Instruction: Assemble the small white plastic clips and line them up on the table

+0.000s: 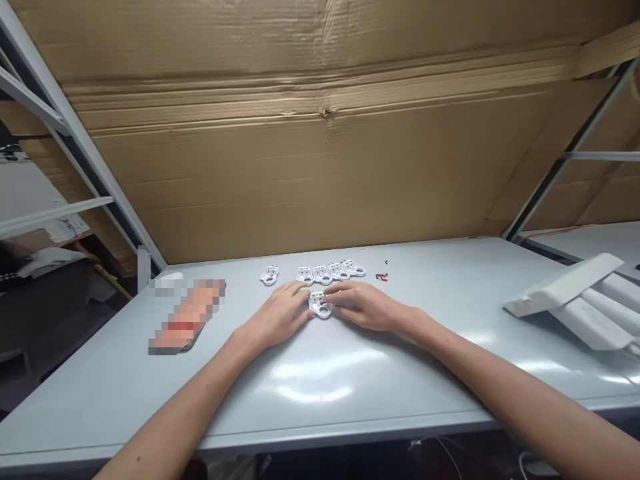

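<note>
A small white plastic part with a round ring (320,305) lies on the grey table between my two hands. My left hand (281,313) grips its left edge with thumb and fingers. From the other side, my right hand (365,305) has its fingertips on the part's right and upper edge; whether they pinch something tiny there I cannot make out. Just behind, several like white parts (323,275) stand in a row. One more white part (269,275) lies apart to their left. Small red and black pieces (382,277) lie to the right of the row.
A blurred-out flat object (187,317) lies at the left of the table (320,413), a white item (170,283) behind it. White boxy pieces (580,303) are stacked at the right. Cardboard (310,180) walls the back, with metal shelf posts (100,160) at the sides.
</note>
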`<state>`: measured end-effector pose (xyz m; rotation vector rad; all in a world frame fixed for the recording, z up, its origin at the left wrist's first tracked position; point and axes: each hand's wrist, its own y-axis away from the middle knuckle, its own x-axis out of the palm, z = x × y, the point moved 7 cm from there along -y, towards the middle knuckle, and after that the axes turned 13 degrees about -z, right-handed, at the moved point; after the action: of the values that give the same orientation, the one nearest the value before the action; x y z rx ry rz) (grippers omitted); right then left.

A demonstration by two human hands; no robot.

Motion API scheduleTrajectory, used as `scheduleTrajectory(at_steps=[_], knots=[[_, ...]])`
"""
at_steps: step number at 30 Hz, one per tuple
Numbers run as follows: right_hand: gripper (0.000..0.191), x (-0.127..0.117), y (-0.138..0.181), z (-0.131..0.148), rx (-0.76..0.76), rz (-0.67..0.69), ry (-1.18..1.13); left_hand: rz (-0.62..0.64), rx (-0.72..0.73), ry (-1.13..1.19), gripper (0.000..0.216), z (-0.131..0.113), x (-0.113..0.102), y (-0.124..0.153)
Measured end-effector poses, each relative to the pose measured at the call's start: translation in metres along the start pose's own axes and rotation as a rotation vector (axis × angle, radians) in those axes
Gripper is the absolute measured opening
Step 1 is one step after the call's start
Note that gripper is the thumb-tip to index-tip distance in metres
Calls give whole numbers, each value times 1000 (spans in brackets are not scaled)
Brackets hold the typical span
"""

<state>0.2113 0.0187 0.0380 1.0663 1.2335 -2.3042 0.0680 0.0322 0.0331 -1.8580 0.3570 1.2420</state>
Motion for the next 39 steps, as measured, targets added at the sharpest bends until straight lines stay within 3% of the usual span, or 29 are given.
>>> scheduleTrajectory(at_steps=[7,13,20,27,39], knots=[[33,7,1,3,36,9,49,-41,-47,-3,33,-7,1,-2],[38,11,1,4,49,26,11,-7,-92,-128,22,-3,-5,-4],[33,13,1,1,64,44,63,56,-214,-274,34,32,-14,7],[29,15,1,1,48,48,82,71,-375,-263,55,73,2,8],[30,12,1,2,57,51,81,95,-377,-195,61,90,0,11]])
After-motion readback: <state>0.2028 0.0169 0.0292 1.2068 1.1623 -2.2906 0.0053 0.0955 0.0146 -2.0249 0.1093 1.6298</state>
